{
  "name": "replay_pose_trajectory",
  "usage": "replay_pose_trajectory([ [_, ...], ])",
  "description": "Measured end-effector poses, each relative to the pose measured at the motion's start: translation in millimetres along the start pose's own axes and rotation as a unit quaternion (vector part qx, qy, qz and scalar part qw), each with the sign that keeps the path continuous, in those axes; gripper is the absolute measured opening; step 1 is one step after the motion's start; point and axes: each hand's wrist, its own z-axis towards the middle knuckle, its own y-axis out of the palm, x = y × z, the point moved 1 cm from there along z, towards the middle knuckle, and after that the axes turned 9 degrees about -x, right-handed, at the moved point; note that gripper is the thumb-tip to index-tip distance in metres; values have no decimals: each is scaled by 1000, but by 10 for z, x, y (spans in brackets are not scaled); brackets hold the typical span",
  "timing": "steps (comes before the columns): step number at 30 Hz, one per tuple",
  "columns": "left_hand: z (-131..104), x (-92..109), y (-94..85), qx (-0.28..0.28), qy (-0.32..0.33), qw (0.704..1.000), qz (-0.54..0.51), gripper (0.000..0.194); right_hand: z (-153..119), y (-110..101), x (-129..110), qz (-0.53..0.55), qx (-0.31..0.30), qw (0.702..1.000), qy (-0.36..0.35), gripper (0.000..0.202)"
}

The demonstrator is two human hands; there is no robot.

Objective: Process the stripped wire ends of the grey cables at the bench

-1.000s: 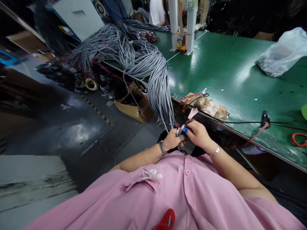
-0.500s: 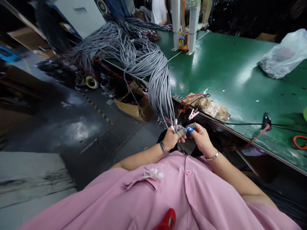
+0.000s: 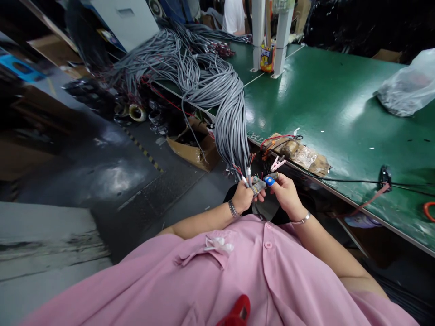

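A thick bundle of grey cables [image 3: 228, 108] hangs off the edge of the green table [image 3: 326, 104] down to my lap. My left hand [image 3: 244, 198] grips a cable end [image 3: 249, 174] with thin red and white wires sticking up from it. My right hand [image 3: 284, 193], with blue and grey tape on the fingertips, pinches those fine wires right beside the left hand. A pink clip [image 3: 277, 163] sits just above my hands by the table edge.
A taped brown block with red and black leads [image 3: 299, 151] lies on the table edge. A black cable [image 3: 356, 181] runs right to a black part [image 3: 384, 173]. A plastic bag [image 3: 408, 88] lies far right; white posts [image 3: 270, 34] stand behind. A cardboard box [image 3: 192, 147] sits on the floor.
My hands stayed together at the cable end; the right hand's fingers shifted from the pink clip to the fine wires. The view drifted slightly, moving the scene to the right.
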Motion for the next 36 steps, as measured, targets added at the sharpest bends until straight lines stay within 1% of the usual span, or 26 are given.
replay_pose_trajectory([
  [6, 11, 24, 24, 35, -5, 999, -21, 39, -15, 19, 18, 16, 34, 999, 6, 30],
  [11, 13, 32, 24, 56, 6, 997, -52, 34, -33, 33, 20, 12, 40, 999, 3, 29],
  [19, 29, 68, 50, 76, -2, 995, -66, 37, -60, 15, 40, 29, 35, 999, -5, 27],
  [22, 33, 71, 57, 79, -3, 995, -62, 36, -49, 8, 10, 38, 27, 999, 17, 27],
  [25, 30, 69, 67, 70, -1, 996, -48, 35, -21, 20, -8, 61, 9, 997, 52, 27],
  [28, 29, 64, 75, 64, -3, 998, -27, 36, -3, 44, 9, 87, 5, 995, 56, 26],
  [31, 34, 52, 72, 72, -3, 997, -27, 37, -14, 68, 35, 94, 27, 994, 39, 25],
  [34, 33, 39, 59, 84, 0, 996, -42, 37, -36, 58, 38, 111, 75, 991, 24, 21],
  [36, 27, 45, 46, 82, 2, 995, -54, 37, -38, 10, 36, 151, 109, 982, 18, 21],
])
